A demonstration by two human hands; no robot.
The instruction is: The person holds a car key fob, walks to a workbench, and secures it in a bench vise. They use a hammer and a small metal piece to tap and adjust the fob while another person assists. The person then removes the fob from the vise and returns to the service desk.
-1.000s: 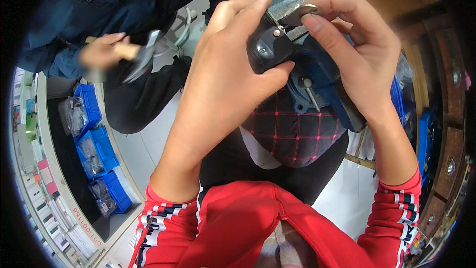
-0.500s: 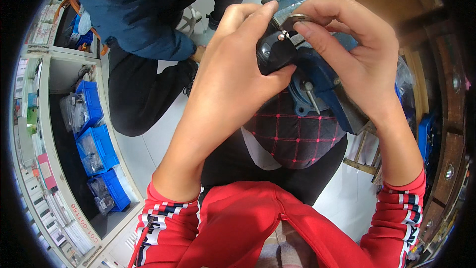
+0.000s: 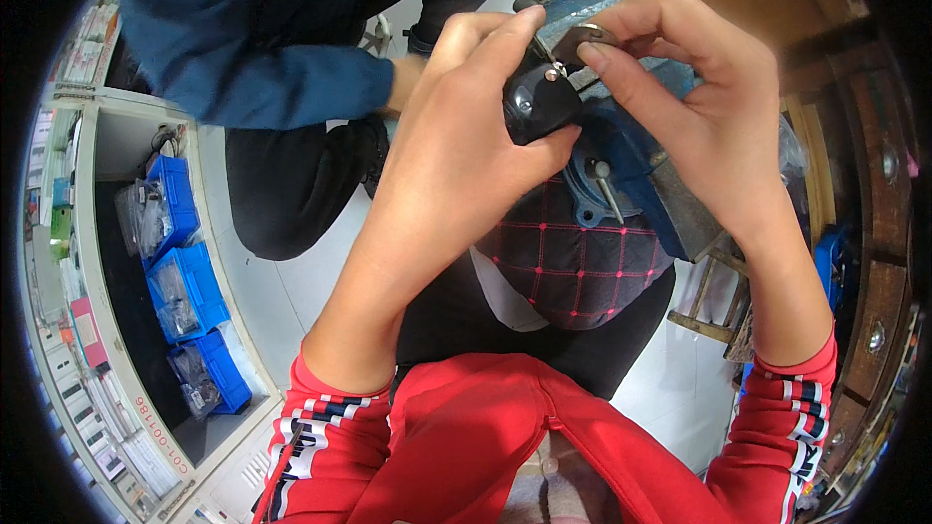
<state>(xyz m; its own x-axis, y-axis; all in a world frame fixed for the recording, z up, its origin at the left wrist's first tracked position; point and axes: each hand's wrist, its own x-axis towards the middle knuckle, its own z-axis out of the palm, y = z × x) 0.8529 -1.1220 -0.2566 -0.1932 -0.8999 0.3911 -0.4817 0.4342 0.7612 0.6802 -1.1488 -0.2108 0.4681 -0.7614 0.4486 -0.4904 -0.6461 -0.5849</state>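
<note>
Left hand [image 3: 466,116] covers much of the black rounded object [image 3: 537,107], so its underside cannot be seen; the dark metal piece [image 3: 580,39] is partly hidden by the right hand [image 3: 728,107], its exact kind unclear. Blue vise [image 3: 633,150] partly masked by both hands. Co-worker's wrist [image 3: 405,82] passes behind the left hand, dark-blue jacket [image 3: 291,78] cut by the top edge; contents of the clear bags [image 3: 176,303] too small to identify.
</note>
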